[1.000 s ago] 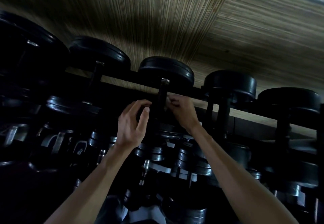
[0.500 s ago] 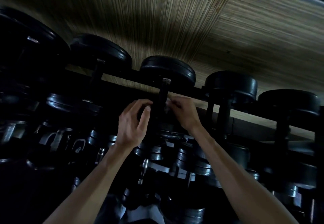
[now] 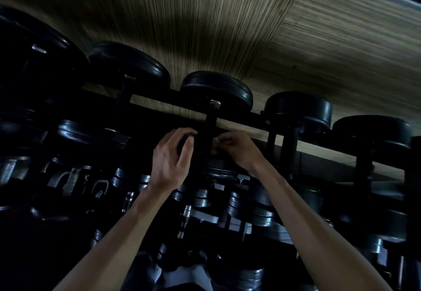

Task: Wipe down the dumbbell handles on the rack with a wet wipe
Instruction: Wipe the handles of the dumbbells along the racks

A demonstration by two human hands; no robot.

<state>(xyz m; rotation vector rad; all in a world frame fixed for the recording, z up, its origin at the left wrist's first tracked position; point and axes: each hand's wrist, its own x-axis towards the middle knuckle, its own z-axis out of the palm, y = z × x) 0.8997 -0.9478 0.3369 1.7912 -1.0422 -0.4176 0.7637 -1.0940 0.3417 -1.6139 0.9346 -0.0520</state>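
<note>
A black dumbbell with a round rubber head (image 3: 216, 90) rests on the top rail of the rack (image 3: 257, 116), its dark handle (image 3: 210, 126) running toward me. My left hand (image 3: 172, 158) curls around the handle from the left, fingers bent near it. My right hand (image 3: 237, 148) is on the handle's right side and pinches a small pale wet wipe (image 3: 214, 146) against it. The lower part of the handle is hidden between my hands.
More black dumbbells line the top rail on both sides: one to the left (image 3: 129, 67), two to the right (image 3: 298, 110) (image 3: 371, 131). Smaller chrome-ended dumbbells (image 3: 200, 199) fill the lower tier under my forearms. Striped wood-look flooring (image 3: 205, 17) lies beyond the rack.
Both hands stay at the same handle. The right hand with the wipe has slid slightly along the handle; the view has shifted a little.
</note>
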